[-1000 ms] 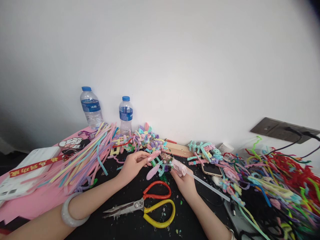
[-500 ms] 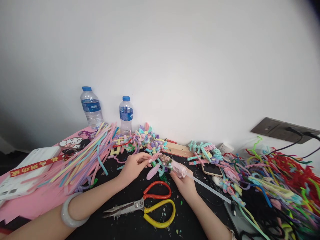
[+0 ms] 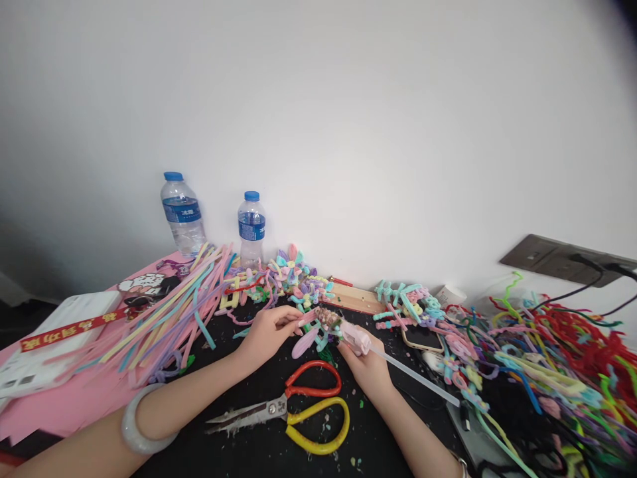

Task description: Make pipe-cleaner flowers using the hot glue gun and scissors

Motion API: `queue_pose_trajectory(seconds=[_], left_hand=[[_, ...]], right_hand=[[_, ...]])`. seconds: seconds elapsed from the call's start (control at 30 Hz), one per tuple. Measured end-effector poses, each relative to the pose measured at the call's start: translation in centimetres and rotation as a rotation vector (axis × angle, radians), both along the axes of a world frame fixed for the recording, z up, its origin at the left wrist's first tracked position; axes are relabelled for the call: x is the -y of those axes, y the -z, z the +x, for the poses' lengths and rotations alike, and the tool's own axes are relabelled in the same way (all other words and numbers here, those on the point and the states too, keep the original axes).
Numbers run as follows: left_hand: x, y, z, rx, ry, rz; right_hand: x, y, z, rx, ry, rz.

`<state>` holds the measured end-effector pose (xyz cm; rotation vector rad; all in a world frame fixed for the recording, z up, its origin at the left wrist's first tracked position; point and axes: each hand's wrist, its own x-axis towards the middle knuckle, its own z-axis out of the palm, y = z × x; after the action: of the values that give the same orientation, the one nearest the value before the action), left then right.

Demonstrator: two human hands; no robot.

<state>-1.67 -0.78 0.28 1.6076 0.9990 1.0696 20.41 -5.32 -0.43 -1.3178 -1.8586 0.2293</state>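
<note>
In my right hand (image 3: 371, 365) is a small pale pink glue gun (image 3: 355, 337), my fingers closed around its body. A long translucent glue stick (image 3: 415, 376) sticks out of its back. The grimy front of the gun points left toward my left hand (image 3: 269, 334), which pinches a pink pipe-cleaner piece (image 3: 308, 317) between thumb and fingers. The piece is close to the gun's tip; whether they touch I cannot tell. Just below lies a lilac pipe-cleaner loop (image 3: 304, 343). Scissors (image 3: 279, 407) with one red and one yellow handle rest open on the black table, nearer to me.
Straight pastel pipe cleaners (image 3: 174, 312) are heaped at left beside a white box (image 3: 74, 332). Two water bottles (image 3: 182, 216) stand by the wall. Behind my hands are finished pipe-cleaner flowers (image 3: 293, 272) and a wooden strip (image 3: 355, 299). A phone (image 3: 422, 339) and tangled pipe cleaners (image 3: 562, 352) fill the right side.
Almost nothing differs. My left fingers and the pink piece have shifted very slightly; the glue gun stays in my right hand and the scissors lie still.
</note>
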Motion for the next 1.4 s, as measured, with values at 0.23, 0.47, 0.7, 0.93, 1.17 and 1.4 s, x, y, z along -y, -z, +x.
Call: queue_pose_trajectory(seconds=[0.23, 0.47, 0.7, 0.93, 1.17, 1.4], left_hand=[[-0.14, -0.32, 0.03, 0.067, -0.019, -0.052], [-0.17, -0.30, -0.10, 0.095, -0.014, -0.074], [-0.25, -0.12, -0.07, 0.127, -0.029, -0.095], [-0.20, -0.15, -0.10, 0.112, -0.022, -0.068], [-0.24, 0.25, -0.16, 0.073, -0.004, -0.014], [-0.31, 0.38, -0.12, 0.017, 0.016, 0.006]], right_hand=[[0.06, -0.17, -0.10, 0.025, -0.016, -0.016], [-0.03, -0.14, -0.07, -0.004, -0.027, -0.050], [-0.10, 0.03, -0.03, 0.000, -0.038, -0.071], [0.00, 0.00, -0.02, 0.001, -0.039, -0.076], [0.08, -0.03, -0.10, 0.005, -0.044, -0.085], [0.10, 0.00, -0.06, 0.011, -0.049, -0.070]])
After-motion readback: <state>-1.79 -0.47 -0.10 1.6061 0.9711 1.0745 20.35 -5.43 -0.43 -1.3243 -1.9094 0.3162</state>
